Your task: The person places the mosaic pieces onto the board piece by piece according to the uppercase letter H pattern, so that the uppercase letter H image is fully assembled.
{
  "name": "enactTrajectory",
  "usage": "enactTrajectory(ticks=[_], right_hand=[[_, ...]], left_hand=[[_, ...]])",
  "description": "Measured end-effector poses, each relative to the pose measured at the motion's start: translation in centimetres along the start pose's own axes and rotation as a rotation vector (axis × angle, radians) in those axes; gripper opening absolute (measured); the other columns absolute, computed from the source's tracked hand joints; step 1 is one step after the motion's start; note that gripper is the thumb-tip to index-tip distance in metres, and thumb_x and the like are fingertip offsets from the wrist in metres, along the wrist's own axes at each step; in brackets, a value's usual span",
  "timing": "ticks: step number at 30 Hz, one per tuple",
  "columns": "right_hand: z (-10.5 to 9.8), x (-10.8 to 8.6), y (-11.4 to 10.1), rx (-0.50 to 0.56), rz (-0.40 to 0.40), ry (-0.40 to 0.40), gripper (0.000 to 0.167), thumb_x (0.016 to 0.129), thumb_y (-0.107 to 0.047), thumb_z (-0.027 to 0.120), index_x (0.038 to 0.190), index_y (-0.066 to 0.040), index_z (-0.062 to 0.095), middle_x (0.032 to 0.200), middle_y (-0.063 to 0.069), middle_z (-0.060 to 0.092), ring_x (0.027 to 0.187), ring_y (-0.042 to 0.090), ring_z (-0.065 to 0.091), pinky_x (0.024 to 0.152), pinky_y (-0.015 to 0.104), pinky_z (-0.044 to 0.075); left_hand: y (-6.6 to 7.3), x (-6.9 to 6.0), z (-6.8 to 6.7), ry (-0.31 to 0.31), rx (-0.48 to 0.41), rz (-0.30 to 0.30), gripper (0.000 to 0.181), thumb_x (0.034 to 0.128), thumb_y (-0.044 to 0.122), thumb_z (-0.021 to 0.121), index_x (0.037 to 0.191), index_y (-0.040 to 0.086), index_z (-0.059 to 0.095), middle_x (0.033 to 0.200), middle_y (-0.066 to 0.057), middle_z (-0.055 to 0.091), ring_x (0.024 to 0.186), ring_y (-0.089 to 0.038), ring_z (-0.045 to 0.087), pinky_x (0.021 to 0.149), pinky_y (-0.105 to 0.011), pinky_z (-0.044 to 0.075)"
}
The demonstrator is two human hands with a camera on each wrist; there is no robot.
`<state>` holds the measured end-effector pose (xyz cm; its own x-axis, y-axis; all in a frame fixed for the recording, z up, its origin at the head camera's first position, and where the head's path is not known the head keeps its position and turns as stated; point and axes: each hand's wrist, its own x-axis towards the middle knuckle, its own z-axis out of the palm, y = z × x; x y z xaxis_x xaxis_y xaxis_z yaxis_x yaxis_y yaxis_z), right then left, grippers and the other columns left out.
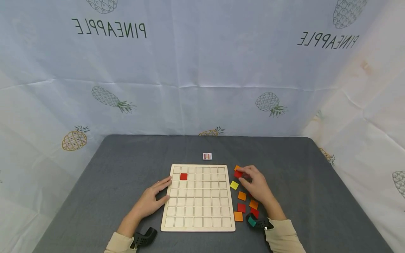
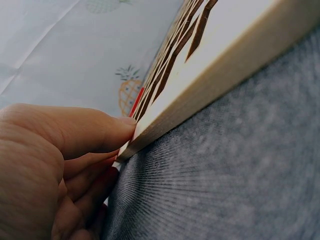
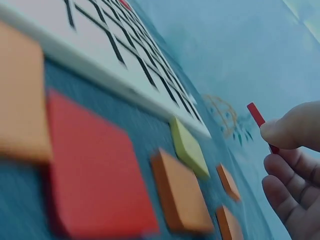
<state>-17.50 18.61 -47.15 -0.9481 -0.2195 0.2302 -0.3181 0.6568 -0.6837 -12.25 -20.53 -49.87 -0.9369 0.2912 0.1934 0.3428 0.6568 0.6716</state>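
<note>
A pale wooden grid board (image 1: 198, 228) lies on the dark table, with one red square tile (image 1: 183, 176) in a cell of its second row. My left hand (image 1: 148, 201) touches the board's left edge, thumb and fingers spread apart along it. To the right of the board, my right hand (image 1: 257, 184) pinches a red tile (image 3: 256, 115) between thumb and fingers, and in the right wrist view the tile is off the table. Beside that hand lie a yellow tile (image 1: 234, 185) and an orange tile (image 1: 242, 196).
More orange and red tiles, such as a red one (image 1: 241, 208) and an orange one (image 1: 238, 216), are scattered along the board's right side. A small patterned card (image 1: 207, 156) lies beyond the board. A pineapple-print cloth (image 1: 202, 63) hangs behind the table (image 1: 142, 151).
</note>
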Motion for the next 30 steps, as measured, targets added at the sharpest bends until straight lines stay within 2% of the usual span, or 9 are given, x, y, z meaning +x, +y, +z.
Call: enactTrajectory(ticks=[4,11,14,16,21,30], right_hand=[[1.1,0.2,-1.4,0.009,-0.059,-0.025,0.033,0.085,-0.009,0.069,0.118,-0.009,0.067,0.107,0.003,0.057,0.090,0.019,0.056,0.076,0.037,0.052],[3.6,0.5,-4.0,0.063,-0.162,-0.084,0.029,0.086,-0.009,0.069,0.115,-0.010,0.068,0.106,-0.002,0.057,0.091,0.018,0.058,0.081,0.031,0.053],[4.8,0.9,-5.2,0.069,-0.219,-0.111,0.028,0.087,-0.009,0.067,0.115,-0.010,0.068,0.105,-0.002,0.057,0.090,0.017,0.058,0.079,0.029,0.052],[5.5,1.2,-6.2,0.080,-0.245,-0.124,0.027,0.087,-0.008,0.067,0.114,-0.009,0.068,0.106,-0.001,0.057,0.092,0.017,0.058,0.082,0.031,0.053],[7.2,2.2,-8.2,0.103,-0.258,-0.192,0.029,0.088,-0.008,0.065,0.117,-0.007,0.067,0.107,0.000,0.057,0.094,0.016,0.057,0.083,0.030,0.052],[10.8,3.7,-9.9,0.026,-0.261,-0.286,0.028,0.090,-0.009,0.062,0.117,-0.009,0.068,0.103,0.000,0.056,0.081,0.009,0.051,0.071,0.019,0.047]], left_hand=[[0.0,0.0,-0.1,0.004,-0.004,-0.006,0.053,0.0877,0.021,0.067,0.135,0.004,0.053,0.146,-0.006,0.045,0.134,-0.033,0.041,0.108,-0.056,0.032],[0.0,-0.1,-0.1,0.007,0.008,-0.011,0.053,0.0876,0.021,0.067,0.135,0.004,0.053,0.146,-0.006,0.045,0.134,-0.034,0.041,0.107,-0.056,0.033],[0.0,-0.1,-0.1,0.006,0.009,-0.012,0.052,0.0878,0.021,0.067,0.136,0.004,0.053,0.146,-0.006,0.045,0.134,-0.034,0.041,0.107,-0.056,0.033],[0.0,-0.1,-0.1,0.004,0.006,-0.009,0.052,0.0881,0.021,0.067,0.136,0.005,0.053,0.147,-0.006,0.044,0.134,-0.034,0.041,0.106,-0.057,0.034],[0.2,-0.1,-0.2,-0.001,-0.008,-0.007,0.052,0.0884,0.022,0.067,0.136,0.006,0.053,0.147,-0.006,0.044,0.134,-0.035,0.040,0.104,-0.058,0.036],[0.3,0.0,-0.2,-0.007,-0.004,-0.016,0.052,0.0879,0.020,0.067,0.135,0.006,0.054,0.147,-0.005,0.044,0.134,-0.032,0.041,0.105,-0.056,0.036]])
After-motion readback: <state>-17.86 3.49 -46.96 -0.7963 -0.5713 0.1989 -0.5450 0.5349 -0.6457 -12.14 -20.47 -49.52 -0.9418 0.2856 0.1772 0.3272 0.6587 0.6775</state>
